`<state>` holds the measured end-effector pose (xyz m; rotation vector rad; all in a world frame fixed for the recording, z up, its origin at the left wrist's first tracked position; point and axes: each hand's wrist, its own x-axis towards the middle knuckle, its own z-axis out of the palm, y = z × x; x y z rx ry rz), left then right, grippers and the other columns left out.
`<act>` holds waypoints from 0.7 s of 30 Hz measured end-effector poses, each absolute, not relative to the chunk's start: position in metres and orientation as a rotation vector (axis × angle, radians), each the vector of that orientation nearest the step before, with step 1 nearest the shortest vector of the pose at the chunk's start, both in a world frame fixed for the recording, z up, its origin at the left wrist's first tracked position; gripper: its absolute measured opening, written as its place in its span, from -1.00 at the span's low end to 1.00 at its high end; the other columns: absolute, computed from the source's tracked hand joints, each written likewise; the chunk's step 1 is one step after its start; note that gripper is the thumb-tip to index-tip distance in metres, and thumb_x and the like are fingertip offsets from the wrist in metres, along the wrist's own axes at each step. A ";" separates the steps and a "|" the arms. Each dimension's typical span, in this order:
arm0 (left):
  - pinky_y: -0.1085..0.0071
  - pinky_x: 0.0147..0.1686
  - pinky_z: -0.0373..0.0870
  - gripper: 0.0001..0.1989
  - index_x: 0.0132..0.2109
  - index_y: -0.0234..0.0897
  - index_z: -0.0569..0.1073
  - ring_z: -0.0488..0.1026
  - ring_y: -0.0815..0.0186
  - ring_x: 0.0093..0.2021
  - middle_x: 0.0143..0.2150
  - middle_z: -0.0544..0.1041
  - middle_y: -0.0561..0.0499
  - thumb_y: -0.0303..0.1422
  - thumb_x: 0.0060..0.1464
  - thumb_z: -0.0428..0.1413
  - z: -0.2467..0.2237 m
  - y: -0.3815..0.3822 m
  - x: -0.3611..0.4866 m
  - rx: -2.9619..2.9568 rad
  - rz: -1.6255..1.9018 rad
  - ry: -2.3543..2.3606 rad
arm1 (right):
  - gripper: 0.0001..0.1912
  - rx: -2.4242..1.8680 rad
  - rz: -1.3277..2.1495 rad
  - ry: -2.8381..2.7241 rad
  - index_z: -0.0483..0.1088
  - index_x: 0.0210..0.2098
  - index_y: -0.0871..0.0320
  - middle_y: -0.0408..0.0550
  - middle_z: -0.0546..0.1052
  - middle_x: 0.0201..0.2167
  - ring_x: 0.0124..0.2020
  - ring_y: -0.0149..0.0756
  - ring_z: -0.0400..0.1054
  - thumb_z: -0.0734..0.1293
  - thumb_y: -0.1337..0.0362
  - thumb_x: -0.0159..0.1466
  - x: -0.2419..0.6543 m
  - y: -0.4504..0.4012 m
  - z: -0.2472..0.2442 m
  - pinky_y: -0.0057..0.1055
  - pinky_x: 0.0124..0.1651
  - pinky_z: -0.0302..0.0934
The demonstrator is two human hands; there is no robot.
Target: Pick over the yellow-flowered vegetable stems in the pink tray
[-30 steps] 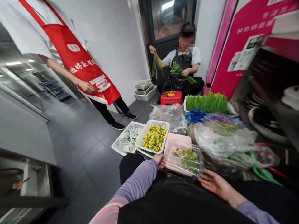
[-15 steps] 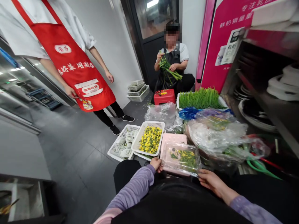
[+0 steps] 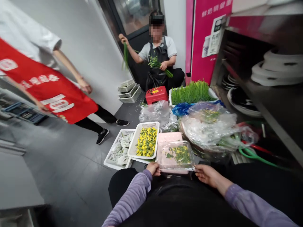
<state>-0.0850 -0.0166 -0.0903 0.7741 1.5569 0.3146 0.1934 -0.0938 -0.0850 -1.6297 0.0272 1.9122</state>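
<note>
Grey floor (image 3: pixel 71 176) at lower left, left hand (image 3: pixel 153 169) and right hand (image 3: pixel 205 174) at lower centre, fingers clamped on opposite edges of a clear plastic box (image 3: pixel 164 162) of greens (image 3: pixel 182 155).

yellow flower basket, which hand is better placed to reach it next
Left, I'd judge. The left hand holds the clear box by its near left corner, close to the basket. The right hand holds the near right corner, farther off, with the box between.
</note>
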 end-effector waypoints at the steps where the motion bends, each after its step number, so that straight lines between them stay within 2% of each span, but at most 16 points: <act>1: 0.58 -0.67 0.30 -0.94 -0.42 -0.37 0.24 0.27 0.54 -0.69 -0.61 0.32 0.10 -0.48 -0.03 -0.01 -0.090 -0.016 -0.085 0.790 0.310 1.566 | -0.90 -1.628 1.920 0.022 0.24 -0.49 0.22 -0.15 0.37 -0.67 -0.65 -0.48 0.28 0.26 0.31 0.08 0.193 -0.092 -0.085 -0.56 -0.59 0.15; 5: 0.59 -0.69 0.28 -0.93 -0.41 -0.36 0.23 0.27 0.53 -0.69 -0.64 0.28 0.14 -0.46 -0.04 0.01 -0.089 -0.014 -0.084 0.849 0.273 1.587 | -0.93 -1.675 1.886 -0.022 0.21 -0.52 0.20 -0.23 0.27 -0.73 -0.70 -0.51 0.22 0.25 0.39 0.04 0.190 -0.085 -0.086 -0.58 -0.64 0.11; 9: 0.59 -0.70 0.28 -0.89 -0.41 -0.36 0.24 0.29 0.51 -0.68 -0.62 0.31 0.12 -0.44 -0.08 0.06 -0.088 -0.014 -0.082 0.831 0.270 1.578 | -0.82 -1.646 1.936 -0.112 0.20 -0.47 0.16 -0.29 0.24 -0.73 -0.74 -0.55 0.15 0.26 0.49 -0.07 0.188 -0.080 -0.084 -0.61 -0.66 0.06; 16: 0.60 -0.72 0.26 -0.85 -0.40 -0.36 0.24 0.26 0.53 -0.71 -0.65 0.29 0.14 -0.41 -0.10 0.09 -0.081 -0.006 -0.081 0.744 0.339 1.594 | -0.93 -1.546 1.980 -0.028 0.20 -0.51 0.20 -0.20 0.30 -0.65 -0.68 -0.51 0.20 0.23 0.35 0.01 0.195 -0.071 -0.083 -0.57 -0.65 0.07; 21: 0.58 -0.69 0.30 -0.86 -0.42 -0.36 0.24 0.27 0.51 -0.71 -0.68 0.29 0.13 -0.46 -0.11 0.10 -0.066 -0.004 -0.077 0.706 0.271 1.571 | -0.90 -1.545 1.998 -0.025 0.26 -0.47 0.22 -0.15 0.34 -0.64 -0.68 -0.49 0.21 0.22 0.29 0.06 0.199 -0.064 -0.076 -0.56 -0.63 0.05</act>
